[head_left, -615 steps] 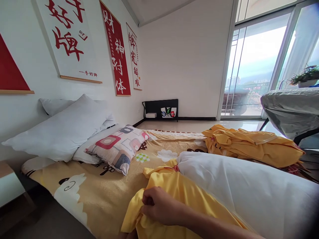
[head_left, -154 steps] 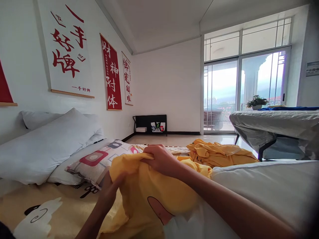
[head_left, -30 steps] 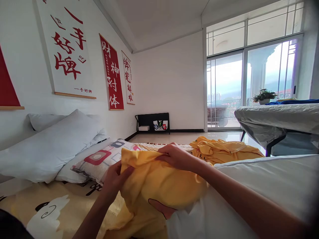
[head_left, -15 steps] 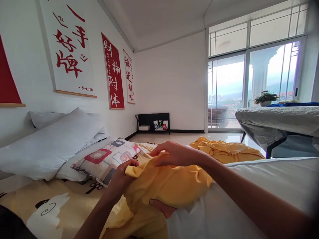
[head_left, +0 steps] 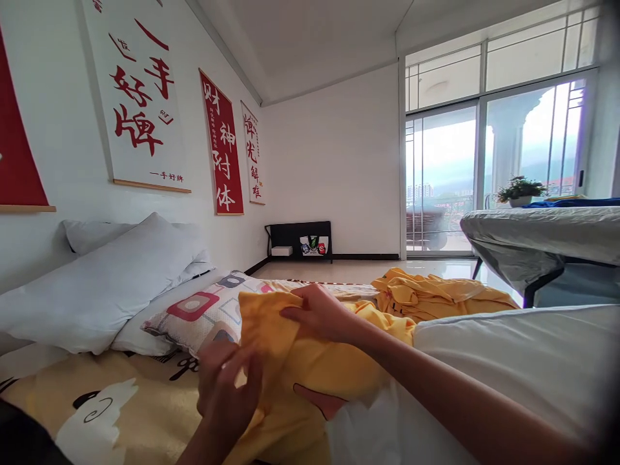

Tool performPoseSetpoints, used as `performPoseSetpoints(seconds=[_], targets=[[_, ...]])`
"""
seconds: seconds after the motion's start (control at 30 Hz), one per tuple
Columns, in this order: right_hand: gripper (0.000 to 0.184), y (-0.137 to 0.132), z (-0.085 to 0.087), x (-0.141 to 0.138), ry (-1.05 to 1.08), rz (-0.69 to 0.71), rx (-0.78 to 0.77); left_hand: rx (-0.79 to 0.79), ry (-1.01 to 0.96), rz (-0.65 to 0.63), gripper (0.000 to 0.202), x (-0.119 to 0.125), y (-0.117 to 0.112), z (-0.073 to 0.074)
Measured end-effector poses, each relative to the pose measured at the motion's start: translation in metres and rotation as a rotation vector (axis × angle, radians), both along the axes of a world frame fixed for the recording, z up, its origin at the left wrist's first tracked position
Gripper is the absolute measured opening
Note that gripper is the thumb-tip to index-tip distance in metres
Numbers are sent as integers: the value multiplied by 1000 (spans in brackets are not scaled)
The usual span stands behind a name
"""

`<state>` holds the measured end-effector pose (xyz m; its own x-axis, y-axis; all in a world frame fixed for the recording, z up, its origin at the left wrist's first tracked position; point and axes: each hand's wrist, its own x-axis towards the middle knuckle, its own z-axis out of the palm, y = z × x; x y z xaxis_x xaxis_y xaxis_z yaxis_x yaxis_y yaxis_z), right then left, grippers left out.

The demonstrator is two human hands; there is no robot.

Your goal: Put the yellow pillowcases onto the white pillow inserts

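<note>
My right hand [head_left: 320, 312] pinches the top edge of a yellow cloth [head_left: 285, 342] and holds it up as a raised flap. Lower and to the left, my left hand [head_left: 230, 381] has curled fingers beside the cloth's left edge. Motion smears its fingertips, so I cannot make out whether they grip the cloth. A pink patch with a dark outline [head_left: 320, 400] is printed on the cloth. The cloth's lower right side lies against white bedding [head_left: 523, 349], which reaches to the right edge of the view.
A patterned cushion [head_left: 194, 310] and white pillows [head_left: 126, 278] lie to the left on a printed yellow sheet [head_left: 165, 387]. More yellow fabric [head_left: 436, 290] is heaped beyond my right arm. A covered table [head_left: 537, 226] with a potted plant [head_left: 520, 190] stands at the right.
My left hand has come off the cloth's top corner and moved down and left. My right hand now holds that edge, and the flap stands higher and flatter.
</note>
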<state>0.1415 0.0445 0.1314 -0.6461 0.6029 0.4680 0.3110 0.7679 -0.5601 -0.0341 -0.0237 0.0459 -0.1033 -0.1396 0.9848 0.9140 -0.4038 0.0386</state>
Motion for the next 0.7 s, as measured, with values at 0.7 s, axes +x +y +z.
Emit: performPoseSetpoints(seconds=[0.7], targets=[[52,9,6,22,127,276,-367,-355,305,-59,11,2,-3,18]])
